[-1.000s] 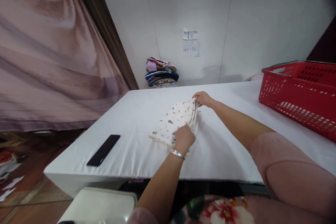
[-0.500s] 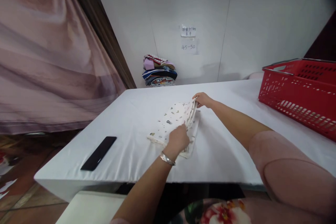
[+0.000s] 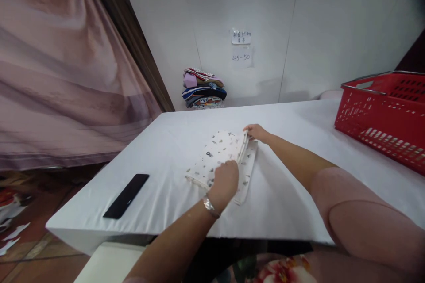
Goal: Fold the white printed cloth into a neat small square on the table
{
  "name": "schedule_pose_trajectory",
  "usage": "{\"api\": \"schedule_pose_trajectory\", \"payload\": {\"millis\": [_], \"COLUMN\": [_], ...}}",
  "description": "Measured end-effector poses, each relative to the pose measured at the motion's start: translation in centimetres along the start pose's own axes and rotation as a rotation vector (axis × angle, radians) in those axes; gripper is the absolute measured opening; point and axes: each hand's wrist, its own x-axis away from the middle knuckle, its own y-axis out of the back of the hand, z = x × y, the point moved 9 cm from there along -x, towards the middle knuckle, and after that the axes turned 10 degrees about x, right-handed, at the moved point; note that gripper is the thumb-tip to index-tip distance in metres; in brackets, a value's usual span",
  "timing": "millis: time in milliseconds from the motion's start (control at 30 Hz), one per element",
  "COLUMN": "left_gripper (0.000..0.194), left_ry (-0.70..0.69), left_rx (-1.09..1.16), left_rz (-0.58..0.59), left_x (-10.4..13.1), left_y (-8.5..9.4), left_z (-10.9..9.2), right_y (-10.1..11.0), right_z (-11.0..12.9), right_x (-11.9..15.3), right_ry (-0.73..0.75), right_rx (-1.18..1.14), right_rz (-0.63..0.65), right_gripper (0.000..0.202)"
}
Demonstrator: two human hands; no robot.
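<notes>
A white cloth with a small scattered print lies partly folded on the table, its folded flap raised along the right side. My right hand pinches the far end of that flap. Closer to me, my left hand, with a silver bracelet at the wrist, is closed on the near part of the same flap. Its fingertips are hidden behind the knuckles. Part of the cloth's near edge is covered by my left hand.
A black phone-like slab lies on the white-covered table at the left. At the right stands a red plastic basket with a metal handle. Folded clothes are stacked beyond the far edge, below paper notes on the wall.
The raised flap has tipped slightly leftward, and more of the cloth's right part lies uncovered. My right hand has come a little nearer. The view has shifted slightly.
</notes>
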Motion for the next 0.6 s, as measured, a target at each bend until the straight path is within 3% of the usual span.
{"api": "schedule_pose_trajectory", "payload": {"millis": [67, 133, 367, 600], "left_gripper": [0.026, 0.026, 0.026, 0.027], "left_ry": [-0.035, -0.046, -0.074, -0.082], "left_rx": [-0.003, -0.004, 0.023, 0.104], "left_rz": [-0.015, -0.036, 0.005, 0.002], "left_x": [0.1, 0.0, 0.0, 0.4], "left_y": [-2.5, -3.5, -2.3, -2.2], "left_z": [-1.7, -2.6, -3.1, -3.4], "right_y": [-0.1, 0.2, 1.1, 1.6], "right_z": [-2.7, -4.1, -3.3, -4.8], "right_x": [0.4, 0.5, -0.6, 0.1], "right_ry": [-0.028, -0.023, 0.076, 0.097], "right_rx": [0.076, 0.142, 0.294, 0.335], "right_rz": [0.009, -0.007, -0.084, -0.125], "right_gripper": [0.026, 0.029, 0.036, 0.039]}}
